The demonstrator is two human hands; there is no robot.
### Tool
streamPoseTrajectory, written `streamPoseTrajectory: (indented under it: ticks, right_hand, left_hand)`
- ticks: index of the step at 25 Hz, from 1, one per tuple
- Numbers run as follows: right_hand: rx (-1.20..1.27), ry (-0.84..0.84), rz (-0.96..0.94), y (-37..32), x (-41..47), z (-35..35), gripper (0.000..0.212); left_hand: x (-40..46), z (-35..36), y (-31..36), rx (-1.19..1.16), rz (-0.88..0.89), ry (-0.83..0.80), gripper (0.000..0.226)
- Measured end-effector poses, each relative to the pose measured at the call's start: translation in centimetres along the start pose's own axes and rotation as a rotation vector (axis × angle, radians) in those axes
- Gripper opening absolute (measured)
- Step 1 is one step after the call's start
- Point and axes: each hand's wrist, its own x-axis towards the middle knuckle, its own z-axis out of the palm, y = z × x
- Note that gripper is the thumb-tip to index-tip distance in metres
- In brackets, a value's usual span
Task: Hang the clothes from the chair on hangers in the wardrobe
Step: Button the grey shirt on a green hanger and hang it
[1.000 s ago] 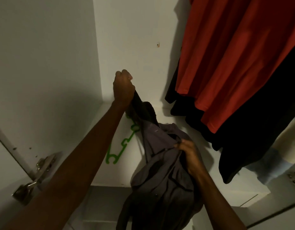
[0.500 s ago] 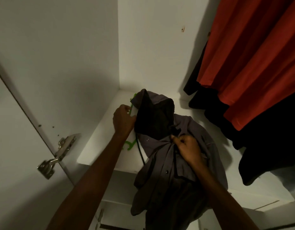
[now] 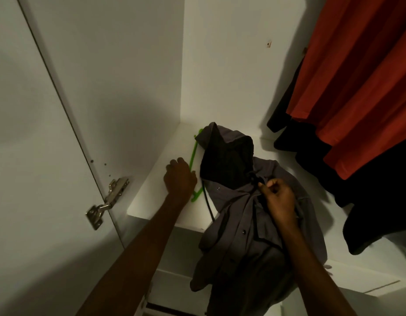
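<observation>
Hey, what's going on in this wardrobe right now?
A person is working on a grey shirt that lies on the white shelf inside the wardrobe, draping over its front edge. The right hand pinches the shirt's front near the buttons. The left hand rests on a green hanger lying on the shelf beside the shirt. A red garment and dark clothes already hang to the right. The shirt is not yet hung up.

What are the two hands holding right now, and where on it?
The right hand pinches the grey shirt at its front placket, below the collar. The left hand rests by the green hanger; whether it grips it cannot be told.
</observation>
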Motion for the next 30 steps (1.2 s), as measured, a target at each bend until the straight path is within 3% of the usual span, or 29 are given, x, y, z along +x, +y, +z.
streamPoseTrajectory:
  ticks: [3, 9, 12, 15, 21, 26, 30]
  right_hand:
    - [-0.012, -0.026, 0.009, 0.3, 0.3, 0.1, 0.019]
    - [-0.230, -0.016, -0.024, 0.1, 1.5, 1.0, 0.015]
    - [-0.398, -0.014, -0.106, -1.2, 1.9, 1.7, 0.016]
    - [-0.397, -0.023, -0.120, -1.6, 2.9, 2.2, 0.022]
    - [-0.387, -0.044, -0.044, -1.3, 3.8, 2.8, 0.022]
    - [-0.159, -0.043, -0.072, -1.0, 3.5, 3.0, 0.022]
    - [0.290, -0.073, -0.032, -2.7, 2.7, 2.2, 0.029]
  left_hand:
    - [0.7, 0.3, 0.7, 0.062, 0.010, -0.019, 0.021]
    - [2.1, -1.2, 0.2, 0.116, 0.063, -0.074, 0.025]
    - [2.3, -1.6, -0.1, 0.128, 0.108, 0.107, 0.030]
    - [1.6, -1.8, 0.1, 0.149, 0.211, 0.326, 0.040]
    - [2.9, -5.0, -0.1, -0.071, 0.288, 0.520, 0.035]
    - [2.0, -6.7, 1.4, -0.285, 0.327, 0.570, 0.037]
    - [-0.5, -6.6, 3.6, -0.606, 0.312, 0.391, 0.038]
